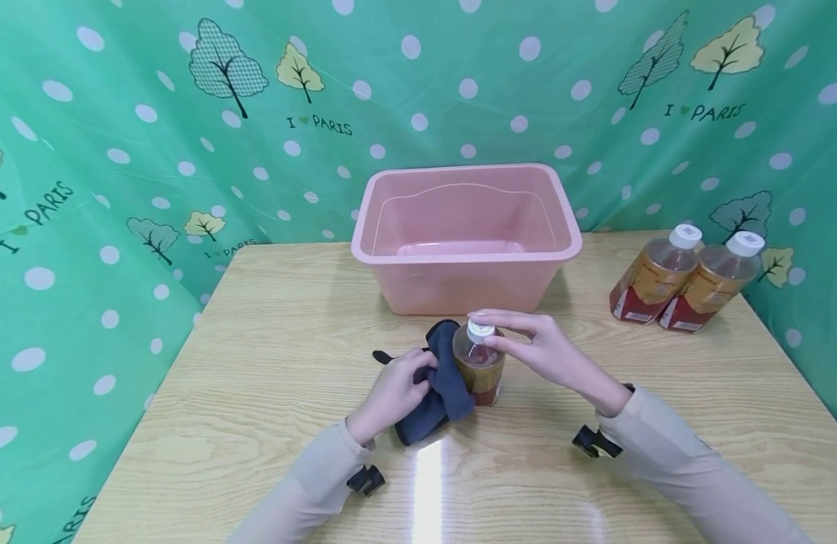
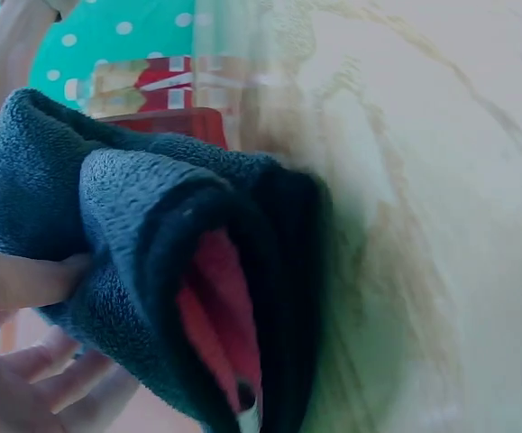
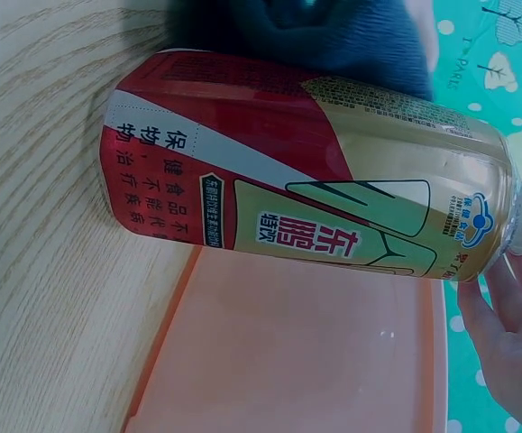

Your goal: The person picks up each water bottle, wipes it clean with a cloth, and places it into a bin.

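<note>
A drink bottle (image 1: 478, 372) with a white cap (image 1: 481, 331) and a red-and-gold label stands on the table in front of the pink bin. My right hand (image 1: 544, 351) holds it by the cap, thumb and fingers on either side. Against the bottle's left side lies a dark blue cloth (image 1: 452, 385), which my left hand (image 1: 394, 389) grips. The left wrist view shows the cloth (image 2: 134, 212) bunched in folds, with pinkish red inside one fold. In the right wrist view the bottle's label (image 3: 306, 221) faces the camera, and the cloth (image 3: 342, 41) touches its far side.
Behind the hands stands a pink plastic bin (image 1: 469, 283), its inside bare. Two similar bottles (image 1: 653, 276) stand side by side at the table's back right. A green dotted curtain (image 1: 418, 83) hangs behind the wooden table (image 1: 255, 325).
</note>
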